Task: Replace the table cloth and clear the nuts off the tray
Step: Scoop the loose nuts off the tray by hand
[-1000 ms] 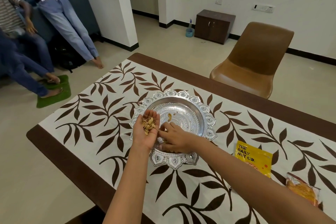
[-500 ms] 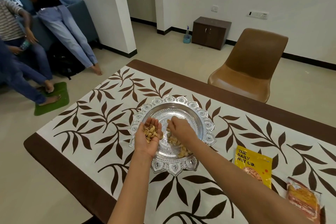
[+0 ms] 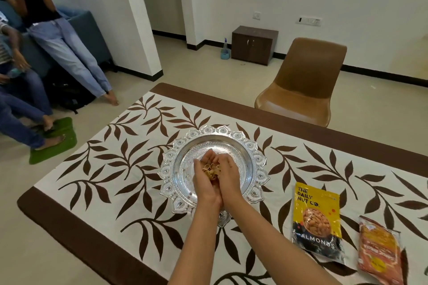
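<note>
An ornate silver tray [image 3: 253,148] stands on the white table cloth with brown leaves [image 3: 120,169]. Above the tray's middle, my left hand [image 3: 203,186] and my right hand [image 3: 229,177] are cupped side by side, heels touching. Together they hold a small heap of pale nuts [image 3: 211,170] between the curled fingers. The visible tray floor around the hands shows only a few small specks; the part under my hands is hidden.
A yellow almond packet [image 3: 316,217] and an orange snack packet [image 3: 379,252] lie on the cloth to the right. A brown chair [image 3: 301,85] stands behind the table. People sit and lean by a sofa at the left, near a green mat [image 3: 54,141].
My right hand left the tray floor, where it was gathering nuts, and joined the left hand. Both now cup the nuts together over the tray's middle.
</note>
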### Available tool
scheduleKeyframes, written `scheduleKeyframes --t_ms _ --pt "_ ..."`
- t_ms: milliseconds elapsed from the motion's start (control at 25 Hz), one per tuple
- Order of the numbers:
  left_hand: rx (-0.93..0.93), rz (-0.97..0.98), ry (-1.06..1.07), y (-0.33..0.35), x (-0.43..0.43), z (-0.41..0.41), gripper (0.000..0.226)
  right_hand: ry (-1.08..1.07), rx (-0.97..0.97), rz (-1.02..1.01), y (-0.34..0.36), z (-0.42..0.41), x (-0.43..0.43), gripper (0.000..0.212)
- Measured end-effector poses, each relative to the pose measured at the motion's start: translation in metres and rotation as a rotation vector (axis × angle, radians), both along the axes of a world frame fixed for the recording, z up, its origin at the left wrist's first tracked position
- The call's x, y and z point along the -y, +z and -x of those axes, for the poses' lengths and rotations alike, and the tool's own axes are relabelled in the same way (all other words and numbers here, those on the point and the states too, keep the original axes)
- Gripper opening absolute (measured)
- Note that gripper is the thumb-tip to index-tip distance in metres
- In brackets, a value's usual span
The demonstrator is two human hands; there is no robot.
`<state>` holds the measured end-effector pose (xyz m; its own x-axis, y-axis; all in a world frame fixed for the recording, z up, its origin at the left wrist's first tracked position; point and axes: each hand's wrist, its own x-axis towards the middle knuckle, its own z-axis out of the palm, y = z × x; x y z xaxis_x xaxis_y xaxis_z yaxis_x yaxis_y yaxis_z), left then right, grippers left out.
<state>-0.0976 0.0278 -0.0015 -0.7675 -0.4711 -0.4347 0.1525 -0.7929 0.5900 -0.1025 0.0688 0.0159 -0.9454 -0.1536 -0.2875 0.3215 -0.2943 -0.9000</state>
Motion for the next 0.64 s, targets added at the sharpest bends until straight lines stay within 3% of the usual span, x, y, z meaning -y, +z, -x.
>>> scheduleKeyframes --t_ms 320,560,640 --pt "0.031 0.196 -0.219 0.011 -0.073 -0.017 0.046 -0.139 -0.012 0.061 0.001 -0.018 -0.069 0.022" --pt "0.017 0.354 -0.451 0.008 -0.170 -0.050 0.045 -0.291 -0.163 -0.283 -0.001 -0.055 -0.173 0.022" --pt "0.015 0.392 -0.538 0.007 -0.214 -0.067 0.044 -0.373 -0.143 -0.264 -0.002 -0.077 -0.218 0.028"
